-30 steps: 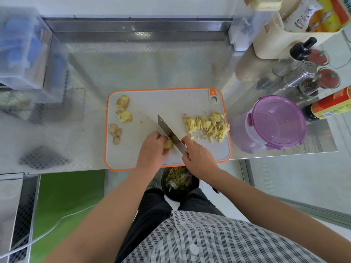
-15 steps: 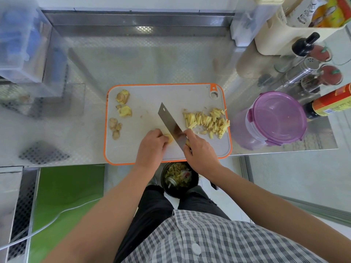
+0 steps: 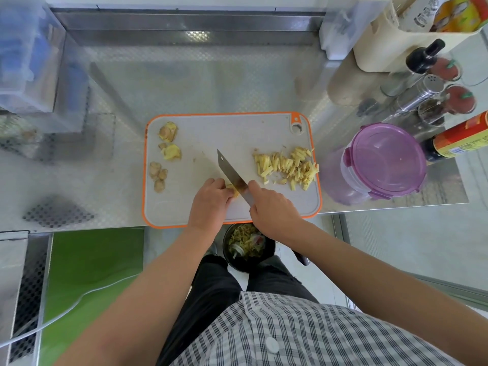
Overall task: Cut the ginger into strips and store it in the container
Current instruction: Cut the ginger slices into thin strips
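Fingers [image 3: 217, 184] of left hand [image 3: 210, 200] curled onto small yellow ginger piece [image 3: 233, 190], front of white orange-rimmed cutting board [image 3: 237, 128]. Right hand [image 3: 272, 210] clamped round broad steel knife [image 3: 232, 174], tilted up half a second ago, now down on the piece: slicing likely midway.

- Heap of pale ginger strips [image 3: 286, 166]: one.
- Uncut ginger chunks [image 3: 171, 153]: about six.
- Round purple-lidded plastic container [image 3: 383, 162]: one, lid on.

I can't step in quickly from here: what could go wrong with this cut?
1. The left hand holds a small ginger piece right against the knife blade; a slip could cut that hand.
2. The strip pile sits at the right edge of the cutting board, so strips could fall off.
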